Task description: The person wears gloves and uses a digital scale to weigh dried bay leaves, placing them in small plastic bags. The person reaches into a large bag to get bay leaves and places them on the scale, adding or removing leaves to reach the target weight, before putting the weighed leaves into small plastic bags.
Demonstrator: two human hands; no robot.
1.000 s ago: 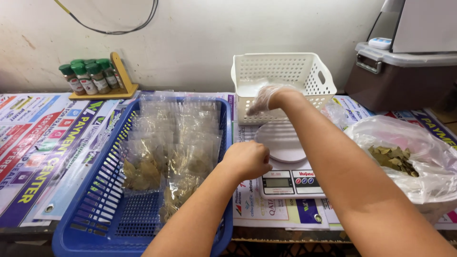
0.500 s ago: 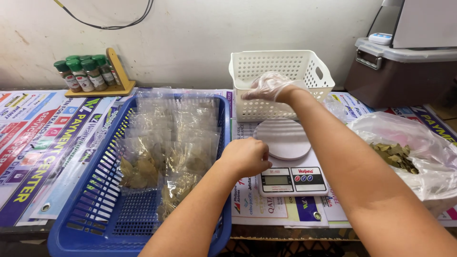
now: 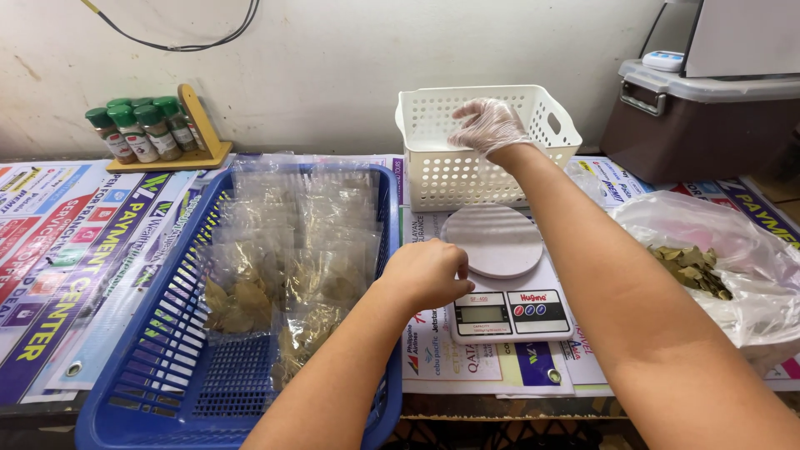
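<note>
The gloved right hand [image 3: 487,125], fingers spread and holding nothing, hovers over the white perforated plastic basket [image 3: 433,162] at the counter's back edge. The bare left hand [image 3: 427,273], loosely curled, touches the white digital scale [image 3: 500,287]; leaning there could skew its reading.

Green-capped spice jars [image 3: 137,129] on a wooden rack [image 3: 196,137] by the wall. Clear bag of dried leaves [image 3: 708,258] at right. Brown lidded bin [image 3: 700,117] behind it. Printed posters [image 3: 75,250] covering the counter.
</note>
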